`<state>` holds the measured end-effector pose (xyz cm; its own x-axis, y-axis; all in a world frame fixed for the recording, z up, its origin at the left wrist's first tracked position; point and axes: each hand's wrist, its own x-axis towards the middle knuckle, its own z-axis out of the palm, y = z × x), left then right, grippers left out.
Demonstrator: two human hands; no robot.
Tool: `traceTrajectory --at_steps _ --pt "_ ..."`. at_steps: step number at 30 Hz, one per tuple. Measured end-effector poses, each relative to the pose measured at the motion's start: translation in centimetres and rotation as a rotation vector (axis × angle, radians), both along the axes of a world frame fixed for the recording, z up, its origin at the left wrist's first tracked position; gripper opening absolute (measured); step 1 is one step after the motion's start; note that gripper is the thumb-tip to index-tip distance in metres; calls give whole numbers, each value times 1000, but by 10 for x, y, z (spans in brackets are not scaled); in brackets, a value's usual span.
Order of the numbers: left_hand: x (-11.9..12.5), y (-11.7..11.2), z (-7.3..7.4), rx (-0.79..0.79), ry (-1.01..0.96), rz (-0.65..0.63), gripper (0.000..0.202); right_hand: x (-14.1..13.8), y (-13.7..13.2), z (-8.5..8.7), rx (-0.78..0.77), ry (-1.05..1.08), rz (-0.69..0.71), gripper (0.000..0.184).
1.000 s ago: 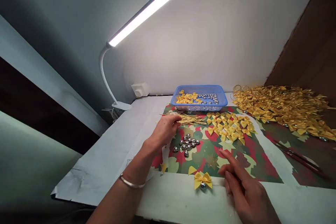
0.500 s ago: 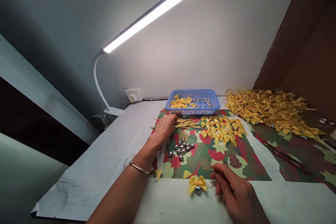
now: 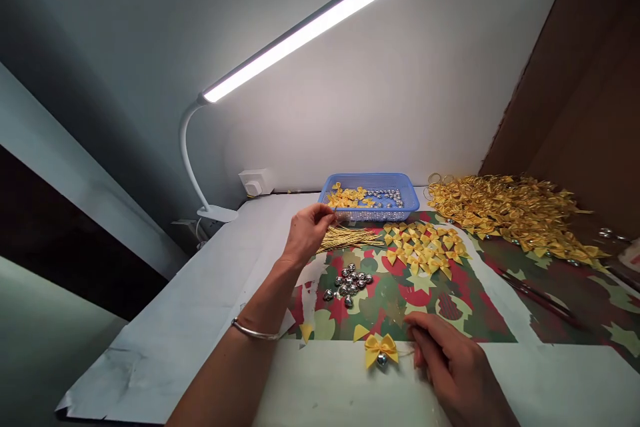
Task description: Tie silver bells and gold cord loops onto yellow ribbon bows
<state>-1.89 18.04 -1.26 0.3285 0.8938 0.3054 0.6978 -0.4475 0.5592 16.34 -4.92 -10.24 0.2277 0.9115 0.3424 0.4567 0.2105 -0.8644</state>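
Note:
My left hand (image 3: 311, 230) is closed in a pinch just above the left end of a bundle of gold cords (image 3: 350, 238); whatever is between its fingertips is too fine to make out. On the pale front strip lies a yellow ribbon bow (image 3: 373, 347) with a small silver bell (image 3: 382, 359) at its middle. A thin pale strand runs from this bow to my right hand (image 3: 447, 360), whose thumb and fingers are pressed together on it. Between the hands, a cluster of loose silver bells (image 3: 351, 283) rests on the patterned paper.
Behind stands a blue basket (image 3: 413, 207) with bows and bells. Several yellow bows (image 3: 425, 247) are spread at centre right, beside a big pile of gold-corded bows (image 3: 515, 213). Dark scissors (image 3: 540, 297) lie at the right. A lit lamp (image 3: 320, 27) hangs over the table.
My left hand has lifted off the gold cords and drawn slightly up, its fingers now pinched. My right hand stays by the bow. The whole view has shifted a little.

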Motion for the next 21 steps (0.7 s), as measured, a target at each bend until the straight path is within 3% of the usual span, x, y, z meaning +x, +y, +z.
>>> traceTrajectory --at_steps 15,18,21 --pt "10 3 -6 -6 -167 76 22 -4 0 8 50 11 -9 26" --pt "11 1 1 -11 -286 94 19 -7 -1 9 37 47 -37 26" --pt "14 -15 17 -27 -451 71 17 -8 -1 13 -9 173 -76 29"
